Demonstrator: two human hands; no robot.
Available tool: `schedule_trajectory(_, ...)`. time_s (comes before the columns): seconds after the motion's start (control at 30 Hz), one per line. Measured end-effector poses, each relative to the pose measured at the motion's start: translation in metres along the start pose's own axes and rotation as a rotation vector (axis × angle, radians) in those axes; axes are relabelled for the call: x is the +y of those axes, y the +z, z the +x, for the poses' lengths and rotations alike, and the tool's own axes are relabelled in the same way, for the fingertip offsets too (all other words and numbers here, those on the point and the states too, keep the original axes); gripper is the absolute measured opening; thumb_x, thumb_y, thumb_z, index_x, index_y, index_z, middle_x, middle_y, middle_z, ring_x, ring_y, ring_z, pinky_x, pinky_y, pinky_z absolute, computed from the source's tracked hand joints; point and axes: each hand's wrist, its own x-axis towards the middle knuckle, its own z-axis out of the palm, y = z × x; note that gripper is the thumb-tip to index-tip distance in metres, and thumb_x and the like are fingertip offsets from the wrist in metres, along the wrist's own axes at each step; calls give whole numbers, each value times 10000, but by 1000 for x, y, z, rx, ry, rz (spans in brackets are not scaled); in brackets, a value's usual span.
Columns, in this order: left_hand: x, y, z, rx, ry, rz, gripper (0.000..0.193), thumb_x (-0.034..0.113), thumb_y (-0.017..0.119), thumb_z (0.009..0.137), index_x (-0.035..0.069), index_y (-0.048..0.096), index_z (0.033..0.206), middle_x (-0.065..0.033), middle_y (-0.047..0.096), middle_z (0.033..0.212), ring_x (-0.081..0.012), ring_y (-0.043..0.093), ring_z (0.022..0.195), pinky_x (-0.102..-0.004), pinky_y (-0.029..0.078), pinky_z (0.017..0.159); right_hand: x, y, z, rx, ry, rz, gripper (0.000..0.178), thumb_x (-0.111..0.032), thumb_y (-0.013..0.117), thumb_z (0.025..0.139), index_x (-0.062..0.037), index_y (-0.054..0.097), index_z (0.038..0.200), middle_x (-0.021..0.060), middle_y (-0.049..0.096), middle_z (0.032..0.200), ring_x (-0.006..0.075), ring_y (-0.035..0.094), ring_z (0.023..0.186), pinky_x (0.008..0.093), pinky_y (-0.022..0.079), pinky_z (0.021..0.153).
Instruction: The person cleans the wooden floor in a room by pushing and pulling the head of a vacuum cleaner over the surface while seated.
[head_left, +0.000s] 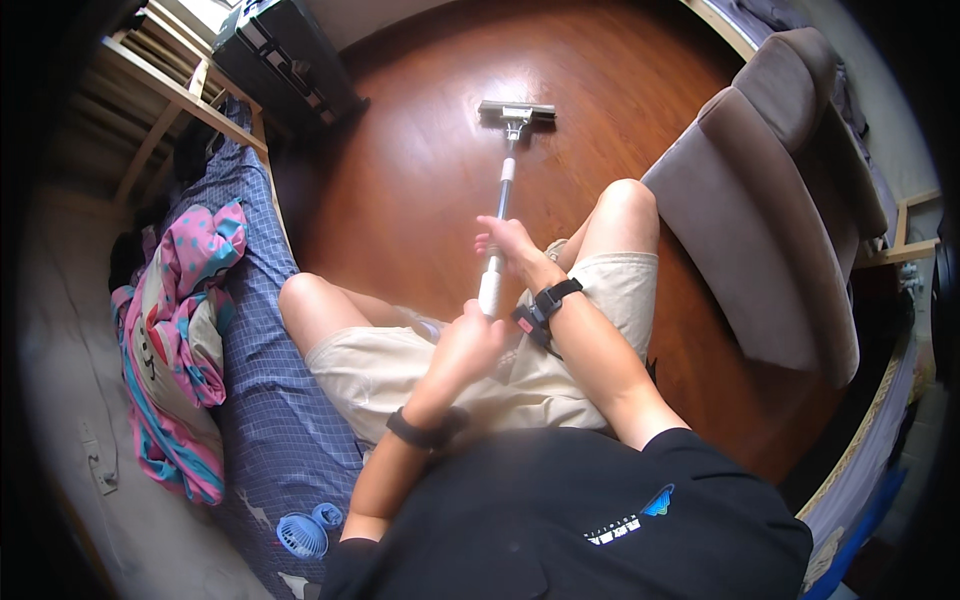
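Observation:
A mop (507, 170) with a grey pole, white sleeves and a flat, wide head stretches away from me, its head resting on the wooden floor. My left hand (470, 342) is closed around the near end of the white grip, low in front of my lap. Farther up the pole, my right hand (507, 243) wraps round it with the fingertips showing on the left side. Dark bands with small devices circle both wrists.
Left of me runs a bed with a blue checked sheet (275, 395), a bunched pink and blue blanket (190, 330) and a small blue fan (303, 535). A dark suitcase (285, 65) stands far left. To the right is a grey-brown padded seat (745, 215). Reddish wooden floor (420, 150) lies ahead.

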Motion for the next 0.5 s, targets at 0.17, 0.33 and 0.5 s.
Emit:
schedule_trajectory(0.17,-7,-10,-17,-2,-37,-25,371,280,527,924,-59,482,1068,-318,626,940,-469,610,930,-488,469,811,9,-6,25,-50,14,-172,427,-277,655,894,118,584,1040,192,653,929,209,654,703,330,566,628)
schedule_trajectory(0.33,-36,-49,-66,69,-34,-135,371,233,536,910,6,506,1202,-280,635,920,-452,613,900,-484,469,785,8,16,1,-341,50,-450,487,-418,631,896,64,639,967,163,679,881,206,680,717,307,580,645)
schedule_trajectory(0.5,-25,-65,-126,86,-140,-203,427,229,543,909,10,475,1269,-285,632,933,-449,612,922,-466,477,784,15,30,-21,-671,120,-628,621,-556,567,907,50,643,1019,139,692,863,184,690,729,263,567,653)
